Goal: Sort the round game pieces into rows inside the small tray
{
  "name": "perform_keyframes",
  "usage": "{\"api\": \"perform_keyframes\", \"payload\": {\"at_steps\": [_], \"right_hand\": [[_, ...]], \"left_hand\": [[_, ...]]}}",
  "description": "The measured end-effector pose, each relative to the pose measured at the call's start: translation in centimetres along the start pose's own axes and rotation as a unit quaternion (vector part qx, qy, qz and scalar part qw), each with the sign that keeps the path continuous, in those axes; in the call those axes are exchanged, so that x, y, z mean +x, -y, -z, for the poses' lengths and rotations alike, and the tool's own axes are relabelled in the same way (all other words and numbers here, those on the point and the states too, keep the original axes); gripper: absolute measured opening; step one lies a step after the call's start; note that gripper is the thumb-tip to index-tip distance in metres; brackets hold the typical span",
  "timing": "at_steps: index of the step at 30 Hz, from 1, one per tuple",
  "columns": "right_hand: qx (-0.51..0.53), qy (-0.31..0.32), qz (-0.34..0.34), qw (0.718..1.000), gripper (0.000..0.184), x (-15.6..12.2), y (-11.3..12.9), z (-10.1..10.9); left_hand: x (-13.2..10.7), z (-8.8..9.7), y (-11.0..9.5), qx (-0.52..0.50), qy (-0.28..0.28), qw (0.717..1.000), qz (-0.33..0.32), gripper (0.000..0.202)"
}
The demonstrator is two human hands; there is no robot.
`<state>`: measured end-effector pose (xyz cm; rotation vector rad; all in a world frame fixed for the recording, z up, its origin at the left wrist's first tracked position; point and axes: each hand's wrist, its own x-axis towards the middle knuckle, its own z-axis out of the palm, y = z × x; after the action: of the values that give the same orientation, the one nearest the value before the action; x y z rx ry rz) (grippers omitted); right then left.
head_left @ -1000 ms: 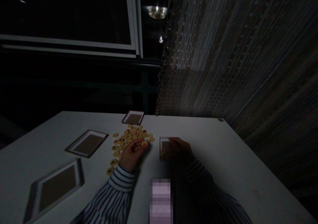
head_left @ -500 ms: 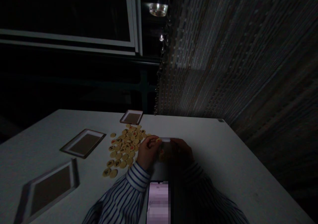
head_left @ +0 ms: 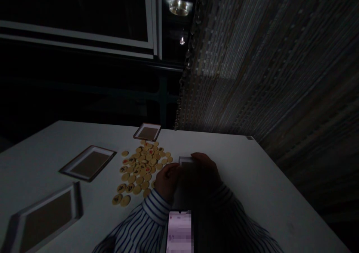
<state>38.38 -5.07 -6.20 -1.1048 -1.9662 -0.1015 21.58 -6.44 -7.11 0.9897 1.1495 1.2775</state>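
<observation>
A heap of round yellow game pieces [head_left: 140, 167] with red or black marks lies on the white table [head_left: 252, 178]. My left hand [head_left: 166, 180], in a striped sleeve, sits at the left edge of a small white-rimmed tray [head_left: 185, 161], fingers curled over it. Whether it holds a piece is hidden. My right hand [head_left: 206, 169] lies in deep shadow, fingers curled round the tray's far right side, gripping it.
Three more white-rimmed trays with brown insides lie on the table: a small one [head_left: 147, 132] at the back, one [head_left: 88, 162] to the left, a large one [head_left: 42, 219] at the front left. A lit phone screen [head_left: 179, 232] shows at the bottom. A woven curtain [head_left: 266, 66] hangs at the right.
My left hand picked a piece from the heap, carried it right to the small tray, and now rests curled at the tray's edge. My right hand stayed on the tray.
</observation>
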Motion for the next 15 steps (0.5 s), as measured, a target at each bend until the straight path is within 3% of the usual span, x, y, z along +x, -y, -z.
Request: {"api": "perform_keyframes", "payload": {"at_steps": [7,15], "right_hand": [[0.021,0.071,-0.034,0.997,0.025,3.4,0.5,0.8],[0.12,0.147,-0.049,0.981,0.022,2.6,0.0,0.8]], "left_hand": [[0.0,0.1,0.1,0.0,0.013,1.0,0.008,0.024],[0.0,0.4,-0.3,0.029,0.004,1.0,0.004,0.019]]}}
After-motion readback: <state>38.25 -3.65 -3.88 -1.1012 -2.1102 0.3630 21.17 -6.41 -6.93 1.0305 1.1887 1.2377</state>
